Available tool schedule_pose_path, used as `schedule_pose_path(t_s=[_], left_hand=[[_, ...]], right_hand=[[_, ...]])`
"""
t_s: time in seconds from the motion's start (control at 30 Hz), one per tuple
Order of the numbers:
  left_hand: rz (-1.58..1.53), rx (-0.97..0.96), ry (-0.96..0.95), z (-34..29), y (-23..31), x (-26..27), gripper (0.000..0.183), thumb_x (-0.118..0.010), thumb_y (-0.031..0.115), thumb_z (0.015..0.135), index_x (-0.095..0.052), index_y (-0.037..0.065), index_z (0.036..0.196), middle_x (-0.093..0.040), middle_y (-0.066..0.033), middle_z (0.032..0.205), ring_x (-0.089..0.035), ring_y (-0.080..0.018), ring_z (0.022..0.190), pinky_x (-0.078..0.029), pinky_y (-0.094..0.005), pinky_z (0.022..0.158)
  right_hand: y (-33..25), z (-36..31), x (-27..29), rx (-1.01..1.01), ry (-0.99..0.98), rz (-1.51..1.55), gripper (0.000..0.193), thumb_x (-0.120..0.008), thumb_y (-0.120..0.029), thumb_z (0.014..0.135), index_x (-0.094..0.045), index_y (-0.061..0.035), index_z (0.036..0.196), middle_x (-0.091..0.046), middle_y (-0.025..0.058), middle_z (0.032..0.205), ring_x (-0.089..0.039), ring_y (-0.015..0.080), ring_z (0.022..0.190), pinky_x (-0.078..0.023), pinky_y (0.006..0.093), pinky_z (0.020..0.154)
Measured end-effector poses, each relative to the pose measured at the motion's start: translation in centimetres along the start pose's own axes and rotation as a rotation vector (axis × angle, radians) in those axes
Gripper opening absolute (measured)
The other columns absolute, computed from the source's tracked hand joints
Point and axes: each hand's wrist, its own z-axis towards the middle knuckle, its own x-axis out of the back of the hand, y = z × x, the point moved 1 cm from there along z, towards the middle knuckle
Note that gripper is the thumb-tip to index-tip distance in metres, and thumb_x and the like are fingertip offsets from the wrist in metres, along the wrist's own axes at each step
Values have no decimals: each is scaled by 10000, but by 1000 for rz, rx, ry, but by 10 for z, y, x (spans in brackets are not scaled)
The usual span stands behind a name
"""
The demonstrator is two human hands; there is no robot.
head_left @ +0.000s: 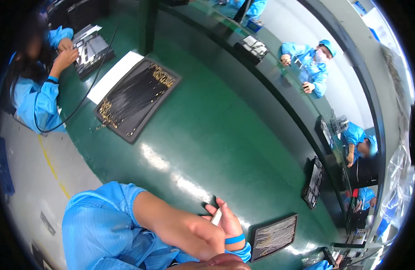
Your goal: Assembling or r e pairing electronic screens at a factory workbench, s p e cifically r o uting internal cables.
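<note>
My left forearm, its blue sleeve pushed up, crosses from the lower left. My left hand (pixel 202 235) is bent down close to the lower edge, and its fingers are hidden. Just past it is my right hand (pixel 229 221), with a blue band on the wrist. Its fingers are curled around a small, slim white piece (pixel 217 217) whose exact kind I cannot make out. Right of that hand lies a black tray (pixel 253 245) of thin, pale wire-like pieces. Both hands are over the near edge of the green table (pixel 207 139).
A larger black tray (pixel 142 118) holds dark cables with gold-coloured ends, beside a white sheet (pixel 113 78). At the far left a co-worker (pixel 36 96) handles parts over a box (pixel 91 53). A dark-framed glass partition (pixel 279 92) curves along the right, with a black parts tray (pixel 313 183) beside it.
</note>
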Motion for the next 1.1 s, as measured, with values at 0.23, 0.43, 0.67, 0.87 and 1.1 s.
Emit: schedule_pose_path(t_s=[0.23,0.43,0.67,0.87,1.1], left_hand=[[122,-477,-176,-6,23,-8,293,-476,219,812,-457,50,1052,-398,-255,1084,-429,-389,948,-337,-478,762],[257,-498,-324,-13,24,0,331,-519,219,791,-444,64,1074,-421,-228,1075,-429,-378,959,-349,-472,746],[359,-614,-113,-11,31,-11,345,-548,237,775,-472,20,1033,-421,-206,1046,-452,-352,887,-367,-464,711],[395,-601,-235,-4,37,-6,467,-624,205,719,-397,60,1100,-488,-202,916,-501,-304,784,-384,-436,657],[288,-549,-146,-3,33,-12,375,-625,219,717,-474,10,989,-514,-184,841,-507,-331,724,-392,-420,607]], right_hand=[[-1,0,8,-18,-111,44,260,-391,-296,850,-440,-159,1066,-546,139,1000,-550,375,808,-468,472,637],[-2,4,10,-20,-127,9,263,-395,-300,846,-433,-162,1067,-550,134,995,-552,375,803,-470,456,623],[-3,1,5,-9,-78,-35,262,-388,-306,849,-436,-165,1065,-552,128,993,-555,370,799,-470,454,625],[-3,2,5,0,-82,-7,306,-405,-289,846,-376,-141,1112,-530,156,999,-569,346,755,-488,443,594],[-2,1,6,-8,-92,9,306,-402,-293,846,-368,-144,1112,-532,149,1002,-569,348,753,-483,447,591]])
